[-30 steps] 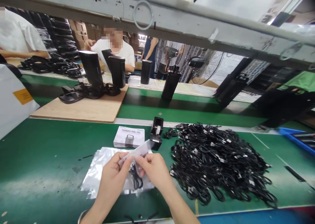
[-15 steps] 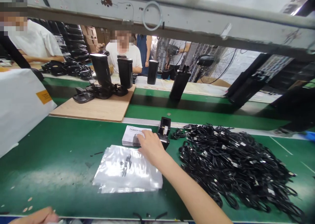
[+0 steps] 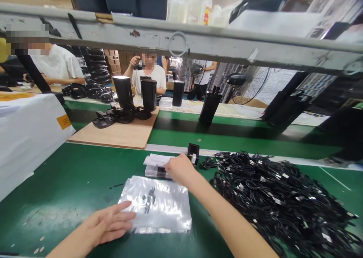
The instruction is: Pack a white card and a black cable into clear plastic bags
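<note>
Head view, left hand now up from the bottom edge to one stack of bags, fingers loosely spread, right hand now pinching one booklet, tilted up off its pile behind the bags, one tape dispenser beside.

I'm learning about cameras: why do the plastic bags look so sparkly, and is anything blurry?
In the head view, likely overhead light glares off the plastic bags; in that view, the green table shines in patches, and the top paper by the right hand looks smeared.
</note>
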The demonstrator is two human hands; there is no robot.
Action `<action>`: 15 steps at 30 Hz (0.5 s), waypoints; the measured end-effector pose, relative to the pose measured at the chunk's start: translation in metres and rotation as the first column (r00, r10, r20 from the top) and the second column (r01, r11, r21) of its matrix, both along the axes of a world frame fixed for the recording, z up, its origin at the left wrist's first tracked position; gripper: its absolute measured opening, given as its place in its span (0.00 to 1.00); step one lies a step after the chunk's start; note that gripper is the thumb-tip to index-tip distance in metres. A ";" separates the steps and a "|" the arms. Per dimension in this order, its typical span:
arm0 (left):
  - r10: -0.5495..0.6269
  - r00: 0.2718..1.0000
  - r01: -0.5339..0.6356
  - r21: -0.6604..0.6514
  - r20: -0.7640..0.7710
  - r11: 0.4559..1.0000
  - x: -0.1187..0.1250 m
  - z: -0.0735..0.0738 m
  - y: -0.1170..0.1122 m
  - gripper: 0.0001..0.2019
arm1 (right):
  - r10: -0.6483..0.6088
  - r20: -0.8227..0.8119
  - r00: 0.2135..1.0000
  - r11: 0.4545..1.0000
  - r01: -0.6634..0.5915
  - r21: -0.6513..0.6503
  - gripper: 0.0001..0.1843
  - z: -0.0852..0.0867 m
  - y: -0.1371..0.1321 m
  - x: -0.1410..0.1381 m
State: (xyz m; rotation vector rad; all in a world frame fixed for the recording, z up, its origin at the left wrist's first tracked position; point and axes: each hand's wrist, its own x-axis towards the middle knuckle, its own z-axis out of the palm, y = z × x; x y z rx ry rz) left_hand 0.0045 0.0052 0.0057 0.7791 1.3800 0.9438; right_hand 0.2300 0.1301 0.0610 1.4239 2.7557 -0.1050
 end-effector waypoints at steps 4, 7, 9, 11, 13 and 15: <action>-0.077 0.955 0.092 -0.037 0.286 0.995 0.030 0.005 0.026 0.21 | 0.218 -0.245 0.945 0.975 -0.200 0.094 0.13 -0.018 -0.052 0.006; -0.153 0.943 0.160 0.002 0.294 0.987 0.045 0.010 0.029 0.18 | -0.027 -0.601 0.799 0.999 0.007 -0.034 0.20 -0.033 -0.079 0.022; -0.230 0.939 0.232 0.021 0.255 0.972 0.052 0.014 0.029 0.18 | -0.344 -0.740 0.578 0.937 0.155 -0.314 0.26 -0.038 -0.085 0.037; -0.294 0.935 0.293 0.033 0.198 0.955 0.059 0.016 0.031 0.18 | -0.573 -0.727 0.379 0.806 0.097 -0.584 0.17 -0.041 -0.085 0.053; -0.293 0.952 0.288 0.068 0.086 0.955 0.066 0.015 0.037 0.18 | -0.683 -0.687 0.247 0.712 0.019 -0.701 0.11 -0.043 -0.085 0.071; -0.245 0.960 0.263 0.140 -0.133 0.955 0.074 0.010 0.043 0.17 | -0.719 -0.684 0.126 0.694 0.069 -0.717 0.12 -0.045 -0.089 0.089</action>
